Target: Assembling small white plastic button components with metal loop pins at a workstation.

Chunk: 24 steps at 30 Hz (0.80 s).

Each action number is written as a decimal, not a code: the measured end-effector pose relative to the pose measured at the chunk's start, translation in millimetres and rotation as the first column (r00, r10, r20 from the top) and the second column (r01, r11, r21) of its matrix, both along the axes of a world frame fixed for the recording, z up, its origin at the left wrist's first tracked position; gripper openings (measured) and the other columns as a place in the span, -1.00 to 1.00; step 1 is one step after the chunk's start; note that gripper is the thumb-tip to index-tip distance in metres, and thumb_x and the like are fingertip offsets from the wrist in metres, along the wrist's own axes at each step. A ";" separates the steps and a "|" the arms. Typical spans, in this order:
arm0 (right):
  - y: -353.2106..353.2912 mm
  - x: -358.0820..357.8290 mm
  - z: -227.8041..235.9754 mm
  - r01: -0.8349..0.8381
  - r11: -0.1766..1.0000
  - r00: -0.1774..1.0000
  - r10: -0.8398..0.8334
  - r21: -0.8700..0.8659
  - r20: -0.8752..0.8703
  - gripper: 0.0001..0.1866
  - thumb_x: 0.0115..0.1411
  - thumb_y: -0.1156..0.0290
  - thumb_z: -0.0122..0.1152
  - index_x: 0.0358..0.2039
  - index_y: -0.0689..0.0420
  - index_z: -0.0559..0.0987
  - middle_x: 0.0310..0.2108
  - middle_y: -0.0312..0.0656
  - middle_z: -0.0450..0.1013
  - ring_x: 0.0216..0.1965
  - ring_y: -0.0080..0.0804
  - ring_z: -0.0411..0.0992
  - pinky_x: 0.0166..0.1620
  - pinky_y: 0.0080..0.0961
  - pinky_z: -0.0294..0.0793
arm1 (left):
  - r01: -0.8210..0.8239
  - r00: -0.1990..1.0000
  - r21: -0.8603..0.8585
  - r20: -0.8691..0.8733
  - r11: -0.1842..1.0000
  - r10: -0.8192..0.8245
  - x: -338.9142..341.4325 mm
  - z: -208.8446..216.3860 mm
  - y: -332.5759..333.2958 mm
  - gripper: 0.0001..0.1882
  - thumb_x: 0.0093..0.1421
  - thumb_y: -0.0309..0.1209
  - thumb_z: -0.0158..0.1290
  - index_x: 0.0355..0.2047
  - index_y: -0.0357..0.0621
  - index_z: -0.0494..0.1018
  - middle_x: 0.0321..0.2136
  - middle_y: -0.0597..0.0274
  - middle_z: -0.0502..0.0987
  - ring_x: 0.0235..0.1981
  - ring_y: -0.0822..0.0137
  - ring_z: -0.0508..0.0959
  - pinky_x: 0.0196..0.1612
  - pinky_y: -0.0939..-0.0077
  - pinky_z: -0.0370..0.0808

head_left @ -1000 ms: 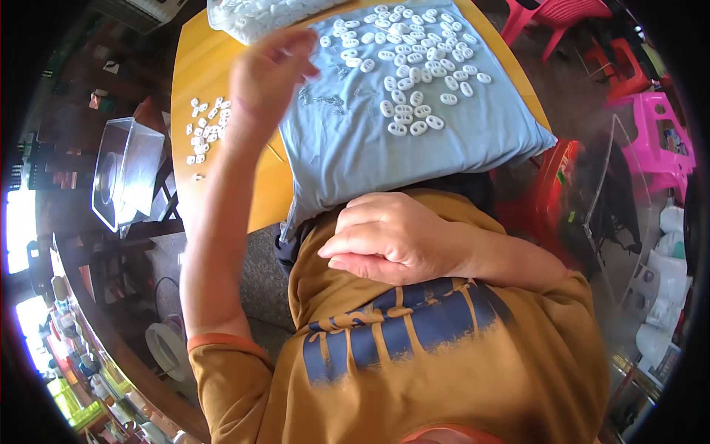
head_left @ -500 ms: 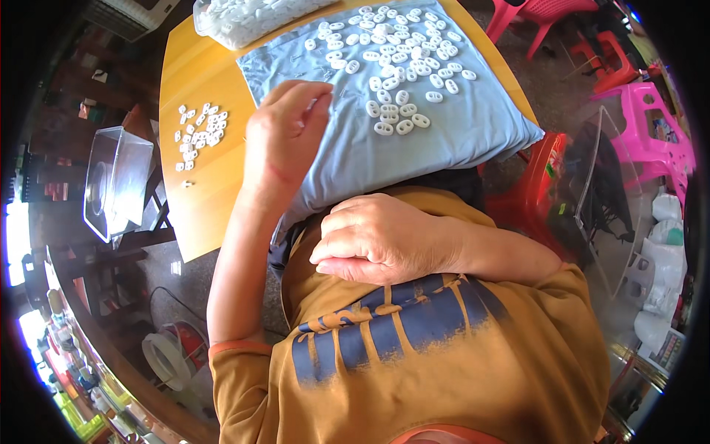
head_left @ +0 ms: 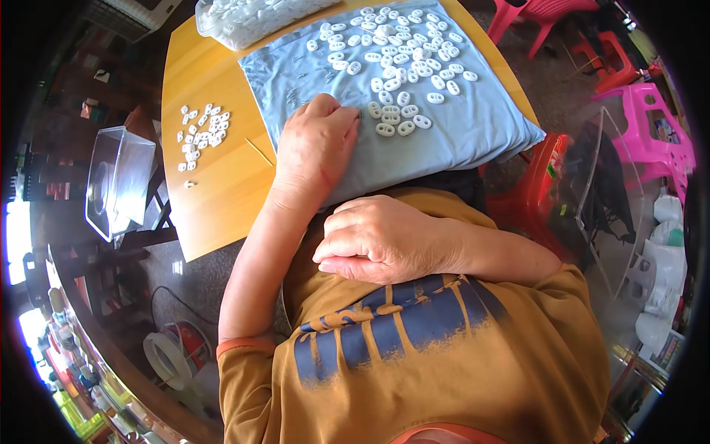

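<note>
Table, yellowish wood, curved by the lens, stands on a dark grey floor. Light-blue fabric cloth covers its right part, wrinkled, with a corner poking past the table edge. Right side of room: pink plastic chair at top, bright-pink plastic stool, red plastic stool closer in. Left: clear plastic rectangular box. Table's far edge: clear plastic tub full of white pieces.

Left hand low at the cloth's left side, fingers curled under; can't tell if it grips anything. Right hand against the belly, fingers folded in; contents hidden, can't tell.

Thin yellow stick on bare wood. White glossy plastic ovals, two holes each, scattered across the cloth's upper middle and right, some touching, ahead and right of left hand. Smaller white blocky pieces bunched on the wood, left. Fine silvery slivers on the cloth just beyond left hand, too small to make out.
</note>
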State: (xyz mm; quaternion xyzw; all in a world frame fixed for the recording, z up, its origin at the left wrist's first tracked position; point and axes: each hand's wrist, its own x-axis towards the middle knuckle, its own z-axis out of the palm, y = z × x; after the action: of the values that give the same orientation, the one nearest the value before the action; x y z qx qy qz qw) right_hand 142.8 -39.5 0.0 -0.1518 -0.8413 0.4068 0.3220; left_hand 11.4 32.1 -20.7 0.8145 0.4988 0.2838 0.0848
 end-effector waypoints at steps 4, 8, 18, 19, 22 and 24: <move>-1.2 -1.1 -2.3 0.021 0.999 1.000 -0.021 -0.033 -0.015 -0.87 0.02 0.39 0.15 -0.57 0.16 0.50 -0.58 -0.14 0.38 -0.47 -0.15 0.37 -0.35 -0.32 0.37 | -0.002 0.997 0.042 -0.075 0.999 0.005 -1.2 2.6 -7.6 -0.81 0.04 -0.41 0.04 -0.29 -0.05 0.51 -0.41 0.17 0.43 -0.33 0.13 0.46 -0.26 0.33 0.41; -1.6 -1.3 -1.3 0.025 0.999 1.000 -0.025 -0.033 -0.010 -0.87 0.02 0.39 0.15 -0.58 0.16 0.50 -0.58 -0.14 0.38 -0.48 -0.15 0.37 -0.36 -0.31 0.37 | 0.043 0.996 0.032 -0.079 0.999 -0.041 -2.9 3.3 -8.4 -0.78 0.04 -0.43 0.03 -0.25 -0.03 0.49 -0.41 0.18 0.42 -0.34 0.11 0.45 -0.27 0.30 0.40; -0.6 -1.3 -1.8 0.015 1.000 1.000 -0.015 -0.012 0.010 -0.91 0.00 0.44 0.19 -0.46 0.18 0.53 -0.58 -0.18 0.36 -0.49 -0.19 0.36 -0.38 -0.34 0.38 | 0.024 0.983 0.068 -0.182 0.997 -0.011 3.5 4.4 -0.6 -0.89 0.03 -0.42 0.03 -0.39 -0.06 0.48 -0.44 0.23 0.41 -0.39 0.14 0.46 -0.32 0.28 0.41; -0.5 -1.4 -1.7 0.016 1.000 1.000 -0.015 -0.008 0.011 -0.90 0.00 0.44 0.19 -0.46 0.18 0.53 -0.58 -0.18 0.36 -0.49 -0.19 0.36 -0.38 -0.34 0.38 | 0.039 0.977 0.098 -0.212 0.994 -0.017 5.0 5.0 1.7 -0.91 0.02 -0.42 0.02 -0.43 -0.07 0.46 -0.46 0.23 0.40 -0.40 0.14 0.46 -0.33 0.28 0.40; -0.1 -0.7 -1.5 0.022 1.000 1.000 -0.022 0.002 0.014 -0.90 0.00 0.44 0.19 -0.45 0.17 0.53 -0.57 -0.18 0.36 -0.49 -0.18 0.37 -0.38 -0.34 0.38 | 0.088 0.953 0.136 -0.300 0.987 -0.043 9.2 9.0 7.2 -0.95 -0.01 -0.44 0.00 -0.48 -0.07 0.43 -0.49 0.23 0.39 -0.42 0.15 0.47 -0.34 0.28 0.40; -0.2 -0.3 -2.0 0.027 1.000 1.000 -0.027 -0.005 0.004 -0.90 0.00 0.44 0.19 -0.45 0.17 0.54 -0.57 -0.18 0.36 -0.49 -0.18 0.37 -0.38 -0.34 0.38 | 0.121 0.931 0.141 -0.359 0.983 -0.063 11.8 13.4 9.6 -0.95 -0.02 -0.45 -0.01 -0.49 -0.08 0.42 -0.50 0.23 0.39 -0.42 0.16 0.47 -0.34 0.28 0.40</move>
State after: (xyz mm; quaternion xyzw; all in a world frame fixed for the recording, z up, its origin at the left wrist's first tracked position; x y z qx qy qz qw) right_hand 142.5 -39.7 -2.0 -0.1647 -0.8389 0.4041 0.3254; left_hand 23.1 41.7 -7.2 0.8789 0.4425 0.1682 -0.0586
